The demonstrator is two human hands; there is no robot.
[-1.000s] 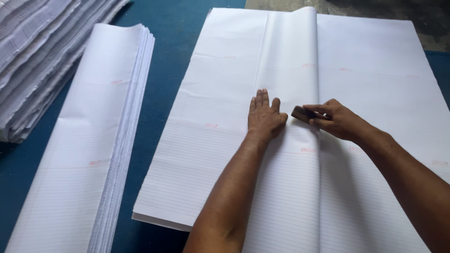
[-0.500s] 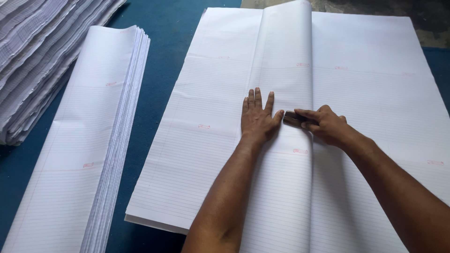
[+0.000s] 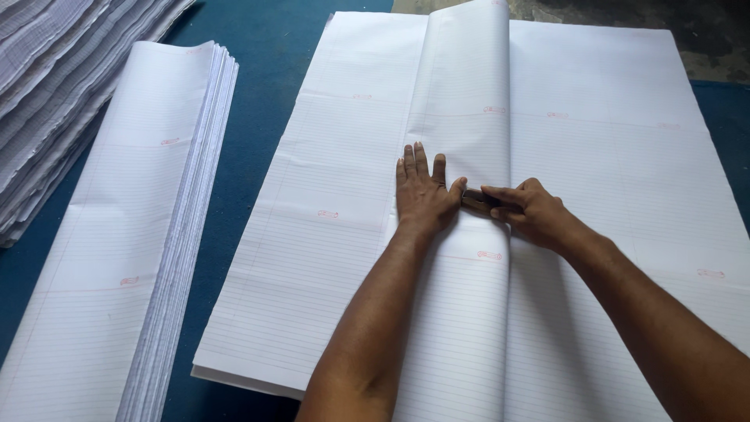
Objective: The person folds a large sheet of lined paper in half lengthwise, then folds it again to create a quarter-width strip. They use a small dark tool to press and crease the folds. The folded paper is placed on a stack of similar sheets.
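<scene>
L hand (image 3: 422, 191) flat, fingers spread, pinning folded ruled sheet (image 3: 461, 117); R hand (image 3: 531, 211) pinches small dark creasing tool (image 3: 474, 200) on fold. Paper prob light, floppy, tears easily; hold near crease.

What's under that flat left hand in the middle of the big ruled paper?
The left hand lies flat on a folded-over ruled sheet, near its crease. Below that is the large paper stack. Whatever is directly beneath the palm is covered.

bare blue table (image 3: 258, 86) strip between ruled sheets (image 3: 344, 156); folded stack (image 3: 148, 203) left
</scene>
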